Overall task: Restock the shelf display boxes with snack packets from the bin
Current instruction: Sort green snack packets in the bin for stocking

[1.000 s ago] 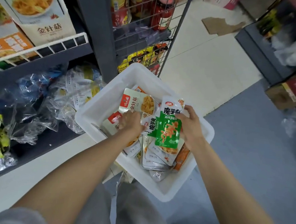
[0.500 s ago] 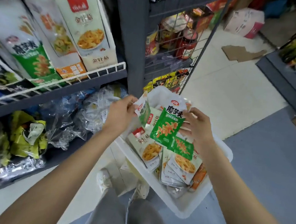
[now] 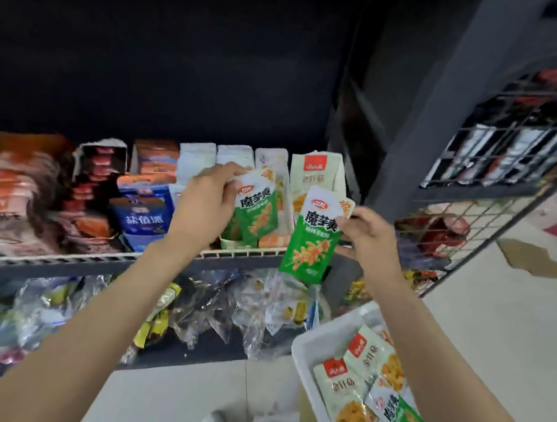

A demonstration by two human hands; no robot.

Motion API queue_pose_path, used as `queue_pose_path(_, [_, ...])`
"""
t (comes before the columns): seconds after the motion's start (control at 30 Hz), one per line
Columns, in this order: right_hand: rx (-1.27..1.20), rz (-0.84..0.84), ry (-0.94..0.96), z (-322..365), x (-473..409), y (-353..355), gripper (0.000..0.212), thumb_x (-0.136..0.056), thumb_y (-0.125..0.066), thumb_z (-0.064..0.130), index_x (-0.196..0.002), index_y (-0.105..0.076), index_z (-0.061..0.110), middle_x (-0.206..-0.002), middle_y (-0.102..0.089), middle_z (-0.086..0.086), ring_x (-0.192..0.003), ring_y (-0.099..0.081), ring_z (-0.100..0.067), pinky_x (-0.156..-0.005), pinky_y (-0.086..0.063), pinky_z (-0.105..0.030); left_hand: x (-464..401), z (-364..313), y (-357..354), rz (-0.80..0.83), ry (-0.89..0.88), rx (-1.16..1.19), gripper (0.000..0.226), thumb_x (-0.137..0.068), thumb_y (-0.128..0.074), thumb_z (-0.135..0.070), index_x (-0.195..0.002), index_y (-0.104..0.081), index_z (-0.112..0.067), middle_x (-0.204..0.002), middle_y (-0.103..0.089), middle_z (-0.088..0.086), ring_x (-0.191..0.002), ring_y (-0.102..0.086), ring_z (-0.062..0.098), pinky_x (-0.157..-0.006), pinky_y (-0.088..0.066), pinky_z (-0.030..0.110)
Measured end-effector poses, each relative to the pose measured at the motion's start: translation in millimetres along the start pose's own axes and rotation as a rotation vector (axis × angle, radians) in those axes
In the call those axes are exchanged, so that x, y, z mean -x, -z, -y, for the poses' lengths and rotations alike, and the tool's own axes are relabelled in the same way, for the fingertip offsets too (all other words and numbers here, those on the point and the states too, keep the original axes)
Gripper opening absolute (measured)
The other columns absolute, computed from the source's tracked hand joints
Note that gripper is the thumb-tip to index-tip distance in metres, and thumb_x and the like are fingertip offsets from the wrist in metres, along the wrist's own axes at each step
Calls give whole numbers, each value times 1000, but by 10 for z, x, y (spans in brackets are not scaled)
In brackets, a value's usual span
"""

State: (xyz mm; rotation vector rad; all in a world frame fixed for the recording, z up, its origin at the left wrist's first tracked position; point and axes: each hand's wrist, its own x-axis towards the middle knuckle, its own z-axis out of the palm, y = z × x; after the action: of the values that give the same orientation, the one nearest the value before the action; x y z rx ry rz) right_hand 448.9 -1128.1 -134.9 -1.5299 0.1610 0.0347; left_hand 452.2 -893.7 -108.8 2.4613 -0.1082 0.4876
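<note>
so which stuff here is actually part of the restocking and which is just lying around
Part of the job:
left hand with green packet
right hand with green packet
display boxes
white bin

Just lying about:
clear bags on the lower shelf
wire rack
cardboard scrap

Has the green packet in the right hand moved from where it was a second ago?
Yes. The green packet in the right hand went up and out of the white bin, toward the shelf rail.

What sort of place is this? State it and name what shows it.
Most likely a small grocery or snack shop. A shelf holds rows of display boxes filled with packaged snacks, a wire rack beside it carries more goods, and a white bin of loose packets stands on the floor for restocking.
</note>
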Motion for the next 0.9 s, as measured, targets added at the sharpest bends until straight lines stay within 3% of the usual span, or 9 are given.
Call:
queue_pose_path(0.13, [7,32,48,143,-158,-313,12,-89,-60,5,-83,-63,15,-85,-68,-4,-81,-66,-18,-64,-60,-33,-309,291,228,-43,1,-68,24,-95,-49,-8,-116,-59,-9,-101,-64,13,-84,-56,27,-65,-31,23])
queue_pose_path(0.33, [71,34,70,199,-327,-558,10,-89,-59,6,-83,-62,13,-88,-67,-11,-84,-64,-24,-75,-57,-40,-625,579,54,131,-10,-106,24,-96,-48,-11,-117,-60,-10,-105,-65,15,-87,-59,30,-75,-47,34])
queue_pose_path(0.5, [80,29,68,180,-441,-724,8,-90,-58,5,-85,-62,10,-72,-71,6,-69,-66,-9,-60,-58,-27,-689,676,-151,269,-50,-298,28,-96,-47,-16,-120,-61,-18,-118,-60,7,-117,-46,27,-95,-38,40])
queue_pose_path(0.57, [93,19,61,166,-475,-801,4,-90,-58,6,-88,-60,3,-73,-70,-2,-68,-64,-9,-63,-58,-28,-678,694,-204,331,-40,-405,30,-96,-47,-19,-123,-60,-23,-123,-56,5,-120,-42,26,-97,-34,40])
queue_pose_path(0.63, [96,24,58,155,-507,-886,8,-90,-59,7,-82,-58,6,-80,-65,-21,-73,-61,-14,-69,-57,-31,-686,701,-220,342,-26,-453,30,-94,-49,-20,-123,-58,-24,-122,-57,5,-119,-43,25,-96,-32,39])
queue_pose_path(0.67, [95,29,64,147,-523,-934,13,-90,-58,7,-77,-57,9,-79,-64,-22,-75,-61,-15,-70,-57,-30,-705,711,-217,338,-21,-448,30,-93,-51,-20,-121,-58,-24,-120,-59,4,-118,-43,25,-95,-32,38])
queue_pose_path(0.77, [56,82,86,120,-571,-1079,14,-90,-57,3,-77,-54,2,-80,-69,-5,-79,-67,-14,-65,-57,-24,-744,758,-178,303,1,-299,26,-89,-56,-19,-114,-60,-22,-110,-65,2,-111,-50,24,-93,-38,37])
queue_pose_path(0.83, [52,121,89,69,-620,-1166,12,-90,-56,1,-78,-56,3,-84,-70,-9,-81,-68,-16,-67,-57,-25,-728,808,-132,259,61,-31,22,-91,-53,-13,-110,-63,-18,-103,-68,1,-101,-57,19,-88,-46,30])
queue_pose_path(0.9, [101,122,85,6,-682,-1238,9,-88,-59,0,-80,-61,4,-84,-66,-15,-81,-65,-20,-74,-59,-35,-668,824,-63,248,135,250,23,-94,-49,-8,-112,-62,-14,-99,-65,-2,-92,-58,11,-76,-46,15])
